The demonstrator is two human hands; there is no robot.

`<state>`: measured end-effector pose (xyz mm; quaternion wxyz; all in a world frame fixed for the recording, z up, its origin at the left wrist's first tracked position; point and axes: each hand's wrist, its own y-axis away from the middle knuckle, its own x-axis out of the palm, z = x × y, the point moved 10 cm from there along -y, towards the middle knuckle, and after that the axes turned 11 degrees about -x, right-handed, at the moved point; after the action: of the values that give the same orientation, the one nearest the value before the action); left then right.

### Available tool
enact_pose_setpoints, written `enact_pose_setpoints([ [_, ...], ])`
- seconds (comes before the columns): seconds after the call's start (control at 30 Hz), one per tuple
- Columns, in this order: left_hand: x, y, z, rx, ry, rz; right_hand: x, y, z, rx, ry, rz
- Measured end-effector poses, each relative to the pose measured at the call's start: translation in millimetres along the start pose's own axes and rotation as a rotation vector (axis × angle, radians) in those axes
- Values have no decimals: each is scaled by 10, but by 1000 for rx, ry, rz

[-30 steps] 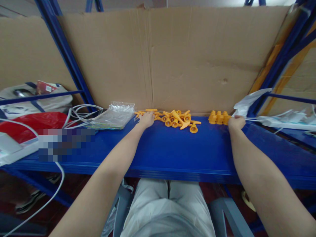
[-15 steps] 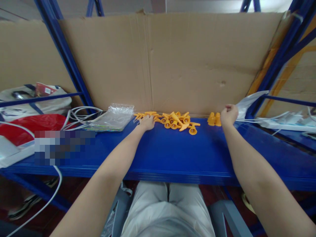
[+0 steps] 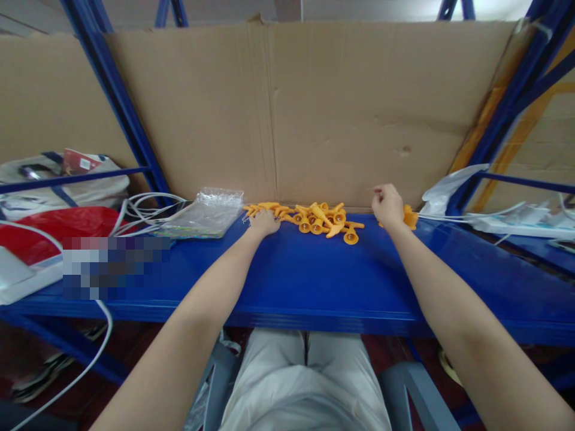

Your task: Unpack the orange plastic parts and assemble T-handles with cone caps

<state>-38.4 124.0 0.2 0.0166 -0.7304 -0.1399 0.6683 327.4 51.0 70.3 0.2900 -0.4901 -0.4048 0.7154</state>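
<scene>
My left hand (image 3: pixel 264 222) rests at the left end of a pile of orange plastic pieces, its fingers spread forward over several T-shaped corkscrew handles (image 3: pixel 265 205). Metal spirals stick out just left of that hand. To its right lie bell-shaped orange pieces (image 3: pixel 317 226), mixed with more handles. One bell piece (image 3: pixel 351 237) sits at the front of the pile. My right hand (image 3: pixel 389 205) hovers over the back of the bench with curled fingers; whether anything is inside them is hidden. Behind its wrist stand upright orange pieces (image 3: pixel 409 218), partly covered.
A blue metal bench (image 3: pixel 314 281) spans the front, backed by a cardboard wall (image 3: pixel 332 114). Clear plastic bags (image 3: pixel 206 215) and white cables (image 3: pixel 148 209) lie left. A white plastic bag (image 3: pixel 442 194) and a power strip (image 3: pixel 507 222) are right. Blue uprights (image 3: pixel 121 102) frame the bench.
My right hand has moved left, away from beside the white bag, and now hides part of the upright orange pieces. My left hand has shifted slightly left on the pile.
</scene>
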Motion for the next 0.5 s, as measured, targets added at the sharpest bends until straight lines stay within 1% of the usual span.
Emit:
enact_pose_setpoints([
  [0.07, 15, -12, 21, -18, 4, 14, 140, 14, 107, -40, -24, 104],
  [0.23, 31, -40, 86, -68, 52, 18, 545, 128, 399, -117, -65, 421],
  [0.33, 39, -53, 104, -75, 79, 8, 717, 208, 562, -182, -38, 572],
  [0.4, 65, -60, 101, -68, 66, 20, 787, 250, 622, -205, -10, 634],
  [0.5, 107, -71, 109, -69, 35, 46, 816, 274, 647, -209, 47, 654],
])
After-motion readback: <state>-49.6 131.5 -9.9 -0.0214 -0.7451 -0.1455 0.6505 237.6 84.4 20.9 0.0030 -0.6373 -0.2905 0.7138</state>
